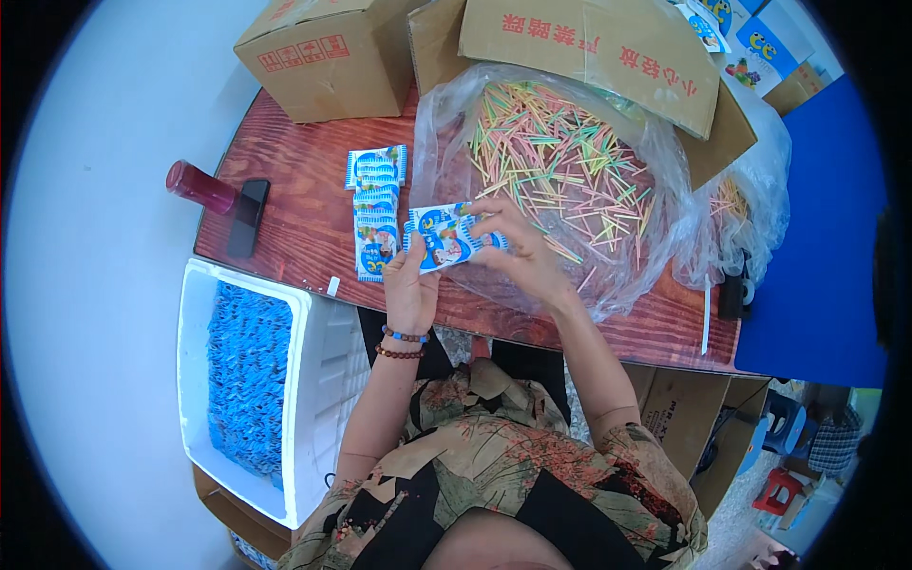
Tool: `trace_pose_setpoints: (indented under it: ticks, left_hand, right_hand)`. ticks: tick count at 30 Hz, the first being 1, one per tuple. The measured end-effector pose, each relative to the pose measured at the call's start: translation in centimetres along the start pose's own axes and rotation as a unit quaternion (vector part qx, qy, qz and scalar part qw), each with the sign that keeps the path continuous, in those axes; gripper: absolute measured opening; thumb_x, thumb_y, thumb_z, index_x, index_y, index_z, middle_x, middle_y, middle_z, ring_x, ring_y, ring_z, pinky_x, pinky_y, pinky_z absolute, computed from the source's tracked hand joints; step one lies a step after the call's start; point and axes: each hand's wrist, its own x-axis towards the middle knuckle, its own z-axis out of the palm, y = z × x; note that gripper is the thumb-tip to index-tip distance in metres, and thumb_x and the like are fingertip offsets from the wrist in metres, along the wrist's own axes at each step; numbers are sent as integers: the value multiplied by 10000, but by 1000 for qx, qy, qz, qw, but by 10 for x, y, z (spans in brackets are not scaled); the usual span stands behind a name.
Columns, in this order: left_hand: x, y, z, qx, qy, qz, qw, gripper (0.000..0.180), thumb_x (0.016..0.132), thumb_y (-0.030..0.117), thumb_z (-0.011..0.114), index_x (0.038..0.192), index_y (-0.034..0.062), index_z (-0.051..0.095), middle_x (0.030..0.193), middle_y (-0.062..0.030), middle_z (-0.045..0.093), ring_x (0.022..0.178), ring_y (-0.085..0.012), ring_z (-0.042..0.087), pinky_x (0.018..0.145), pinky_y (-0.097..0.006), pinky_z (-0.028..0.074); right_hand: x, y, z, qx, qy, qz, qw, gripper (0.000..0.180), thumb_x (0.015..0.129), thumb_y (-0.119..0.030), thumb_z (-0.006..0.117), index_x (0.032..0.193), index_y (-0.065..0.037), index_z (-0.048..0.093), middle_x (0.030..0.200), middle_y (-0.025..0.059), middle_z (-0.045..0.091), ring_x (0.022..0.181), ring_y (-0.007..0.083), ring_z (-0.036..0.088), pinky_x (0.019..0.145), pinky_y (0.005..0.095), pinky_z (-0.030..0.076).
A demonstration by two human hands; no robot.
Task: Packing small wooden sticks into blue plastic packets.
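Note:
Several small blue-and-white printed packets (439,237) are held together above the table's front part. My left hand (412,292) grips their left end, with the thumb on top. The fingers of my right hand (522,249) curl round their right end, where part of another packet shows beneath the fingertips. Just left of my hands, a row of overlapping packets (377,204) of the same kind lies on the red-brown wooden table (304,161). Beyond my right hand, a wide-open clear plastic bag (446,142) holds a great many thin pink, yellow and green sticks (560,157).
A white foam box (300,380) filled with blue packets stands at the lower left. On the table's left are a phone (249,218) and a red bottle (201,187). Cardboard boxes (332,71) line the back. A blue surface (807,237) adjoins on the right.

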Motion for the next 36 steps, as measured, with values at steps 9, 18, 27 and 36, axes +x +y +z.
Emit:
trace_pose_setpoints:
  ticks: [9, 18, 27, 36]
  left_hand:
    - [0, -6, -5, 63, -27, -14, 998, 277, 979, 231, 512, 1085, -5, 612, 1080, -75, 646, 979, -175, 620, 880, -369, 483]
    - [0, -21, 2, 59, 15, 19, 998, 256, 963, 235, 549, 1014, 6, 650, 1019, -63, 665, 920, -159, 630, 858, -368, 488]
    - [-2, -26, -10, 46, 46, 27, 998, 246, 959, 219, 554, 1007, -2, 653, 1020, -63, 673, 915, -155, 638, 855, -343, 494]
    - [-5, -30, -19, 39, 58, -8, 998, 213, 955, 187, 560, 1028, 7, 649, 1029, -71, 674, 932, -154, 637, 855, -339, 497]
  right_hand:
    - [13, -1, -8, -190, -150, -108, 964, 268, 753, -244, 729, 914, -40, 663, 1310, 151, 501, 1247, 357, 424, 1039, 434, 329]
    - [-3, 12, -19, 8, -106, 14, 994, 201, 770, -83, 716, 962, -32, 684, 1211, 93, 569, 1178, 243, 494, 983, 368, 390]
    - [66, 70, -101, -192, 65, 191, 960, 235, 899, -218, 603, 978, -13, 684, 955, 80, 671, 917, 127, 604, 817, 280, 464]
    - [160, 117, -84, -435, 113, 56, 892, 215, 833, -212, 578, 913, -44, 687, 992, 204, 645, 939, 372, 618, 824, 456, 493]
